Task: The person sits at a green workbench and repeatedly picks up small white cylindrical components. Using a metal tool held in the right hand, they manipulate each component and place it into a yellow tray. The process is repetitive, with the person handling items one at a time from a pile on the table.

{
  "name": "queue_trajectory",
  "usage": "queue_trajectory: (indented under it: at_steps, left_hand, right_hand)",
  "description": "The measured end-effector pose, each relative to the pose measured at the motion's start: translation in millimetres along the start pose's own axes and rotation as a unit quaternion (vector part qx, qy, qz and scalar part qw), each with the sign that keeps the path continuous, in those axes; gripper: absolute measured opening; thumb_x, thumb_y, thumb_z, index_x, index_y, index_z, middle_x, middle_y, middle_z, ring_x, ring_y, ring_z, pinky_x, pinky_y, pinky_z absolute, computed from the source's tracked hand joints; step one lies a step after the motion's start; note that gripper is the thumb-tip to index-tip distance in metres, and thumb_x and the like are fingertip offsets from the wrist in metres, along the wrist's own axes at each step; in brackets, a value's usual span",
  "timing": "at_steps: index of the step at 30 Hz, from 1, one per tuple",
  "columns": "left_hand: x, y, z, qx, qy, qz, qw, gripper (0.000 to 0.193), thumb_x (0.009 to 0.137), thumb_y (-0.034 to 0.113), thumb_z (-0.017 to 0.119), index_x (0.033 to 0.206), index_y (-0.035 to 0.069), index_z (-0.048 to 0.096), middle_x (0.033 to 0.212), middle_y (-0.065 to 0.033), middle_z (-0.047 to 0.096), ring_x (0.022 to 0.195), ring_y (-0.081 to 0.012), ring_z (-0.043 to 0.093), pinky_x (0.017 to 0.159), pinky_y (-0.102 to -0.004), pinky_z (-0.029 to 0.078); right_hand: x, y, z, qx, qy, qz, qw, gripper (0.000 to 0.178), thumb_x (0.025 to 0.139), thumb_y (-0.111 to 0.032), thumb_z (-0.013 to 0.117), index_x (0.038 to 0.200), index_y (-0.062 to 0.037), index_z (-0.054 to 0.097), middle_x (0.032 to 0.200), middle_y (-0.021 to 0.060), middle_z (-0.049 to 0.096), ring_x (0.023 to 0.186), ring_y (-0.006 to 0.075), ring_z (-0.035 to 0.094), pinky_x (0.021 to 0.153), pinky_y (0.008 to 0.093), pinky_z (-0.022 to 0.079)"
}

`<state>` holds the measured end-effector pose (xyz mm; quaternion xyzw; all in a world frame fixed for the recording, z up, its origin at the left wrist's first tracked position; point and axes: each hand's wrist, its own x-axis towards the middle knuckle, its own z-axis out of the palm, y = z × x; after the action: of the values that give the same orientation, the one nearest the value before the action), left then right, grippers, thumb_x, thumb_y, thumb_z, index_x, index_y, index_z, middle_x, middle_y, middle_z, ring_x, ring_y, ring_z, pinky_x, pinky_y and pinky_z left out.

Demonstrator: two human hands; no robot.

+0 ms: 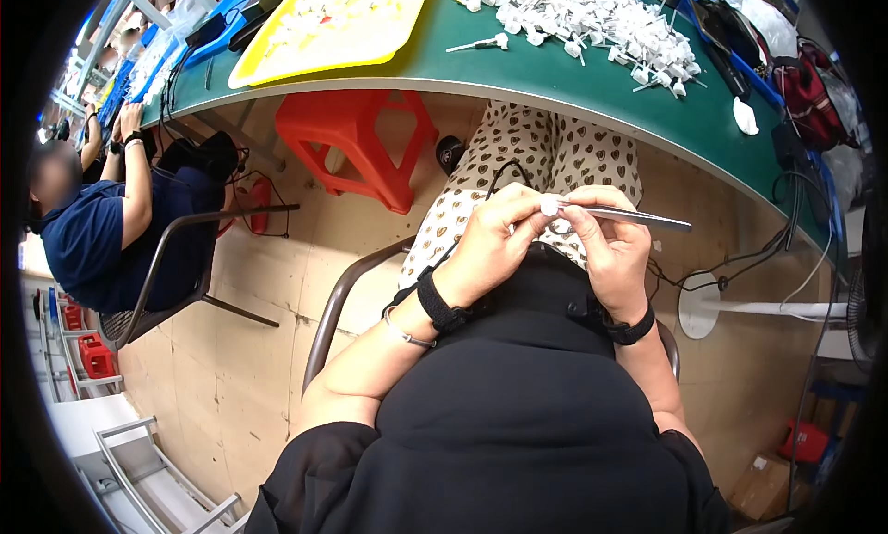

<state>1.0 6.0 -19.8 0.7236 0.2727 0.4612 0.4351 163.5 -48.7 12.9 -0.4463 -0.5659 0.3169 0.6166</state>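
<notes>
Above my lap, my left hand (500, 233) pinches a small white plastic part (550, 205) between thumb and fingertips. My right hand (610, 249) meets it there, its fingers closed round a pair of metal tweezers (647, 219). The tweezers' free end points right, and the end by the white part is hidden among my fingers. Beyond my hands, a heap of similar small white plastic parts (592, 21) with thin stems lies on the green table. One stemmed part (479, 44) lies apart at the heap's left.
The green table (435, 61) curves across in front of me. On it are a yellow tray (319, 72) of small parts and a dark red cloth bag (814, 90). A red stool (347, 132) stands underneath. A co-worker (102, 229) sits left; a white fan stand (698, 305) is right.
</notes>
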Motion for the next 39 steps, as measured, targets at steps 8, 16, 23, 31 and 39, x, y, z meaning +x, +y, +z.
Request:
queue_trajectory:
  at_steps: [8, 16, 23, 31, 39]
  left_hand:
    - [-0.7, -1.1, -0.5, -0.002, -0.004, 0.002, 1.000, 0.014, 0.095, 0.002, 0.069, 0.109, 0.002, 0.074, 0.096, -0.0086, 0.069, 0.081, -0.0180, 0.066, 0.070, -0.0293, 0.053]
    - [-2.2, -2.2, 0.9, 0.003, -0.006, 0.004, 1.000, 0.015, 0.095, 0.001, 0.069, 0.108, 0.003, 0.074, 0.096, -0.0090, 0.070, 0.088, -0.0206, 0.066, 0.075, -0.0311, 0.054]
    - [-1.2, 0.0, 0.2, 0.005, -0.015, -0.001, 1.000, 0.015, 0.095, -0.001, 0.068, 0.108, 0.003, 0.074, 0.095, -0.0085, 0.068, 0.084, -0.0193, 0.066, 0.073, -0.0303, 0.054]
    - [-2.1, -3.1, 1.7, -0.019, -0.010, -0.025, 0.999, 0.016, 0.092, 0.000, 0.070, 0.106, 0.004, 0.074, 0.093, -0.0104, 0.067, 0.088, -0.0267, 0.066, 0.077, -0.0355, 0.053]
    - [-1.9, -0.9, 1.1, 0.002, -0.002, -0.010, 1.000, 0.013, 0.092, 0.002, 0.070, 0.105, 0.003, 0.073, 0.092, -0.0110, 0.066, 0.087, -0.0274, 0.066, 0.075, -0.0354, 0.053]
  right_hand:
    - [-1.4, 0.0, 0.7, -0.012, 0.017, 0.037, 0.999, 0.007, 0.096, 0.000, 0.071, 0.101, 0.0036, 0.070, 0.097, 0.0052, 0.069, 0.084, 0.0115, 0.068, 0.074, 0.0246, 0.055]
    - [-0.4, -3.2, 1.7, -0.015, 0.028, 0.053, 0.998, 0.007, 0.098, -0.003, 0.069, 0.102, 0.0031, 0.069, 0.090, 0.0056, 0.072, 0.082, 0.0114, 0.070, 0.075, 0.0249, 0.057]
    - [0.4, -4.9, 0.1, -0.039, 0.021, 0.060, 0.997, 0.006, 0.099, -0.002, 0.067, 0.102, 0.0025, 0.069, 0.090, 0.0062, 0.072, 0.082, 0.0119, 0.071, 0.075, 0.0247, 0.057]
    - [0.2, -4.8, 1.8, -0.017, 0.030, 0.048, 0.998, 0.005, 0.097, -0.002, 0.069, 0.100, 0.0017, 0.069, 0.090, 0.0043, 0.070, 0.080, 0.0101, 0.068, 0.071, 0.0240, 0.054]
    - [0.6, -1.5, -0.9, -0.116, 0.004, -0.025, 0.993, 0.006, 0.093, -0.002, 0.073, 0.098, 0.0012, 0.070, 0.090, 0.0061, 0.069, 0.076, 0.0133, 0.067, 0.068, 0.0262, 0.053]
